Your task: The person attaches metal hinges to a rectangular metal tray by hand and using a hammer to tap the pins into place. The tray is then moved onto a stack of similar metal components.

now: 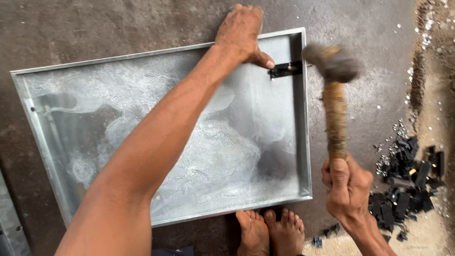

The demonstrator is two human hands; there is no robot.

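**Hammer Raised Over a Steel Tray's Far Corner**

Nearest the camera, two bare feet [271,232] stood side by side on the dark, gritty floor [118,23], toes just short of the near rim of a shallow galvanised sheet-metal tray [142,156]. The tray lay flat and slightly skewed, its folded rims upright all round, its mottled silver bottom bare across the middle. Open floor ran along its right rim as far as a heap of small black parts [403,185] mixed with pale metal scraps, well to the right.

The right hand [346,189] was clenched round the lower end of a hammer [334,90], knuckles towards the camera, thumb pressed up along the worn wooden handle. The shaft stood nearly vertical in the view, just outside the tray's right rim, and the blurred dark head hung beside the far right corner.

The left arm stretched diagonally over the tray from the lower left. The left hand [241,33] lay over the far rim, fingers curled beyond the edge and gripping it, thumb pointing right inside the tray. The thumb tip sat just beside a small black bracket [286,69] that lay against the inside of the right rim, close to the hammer head.
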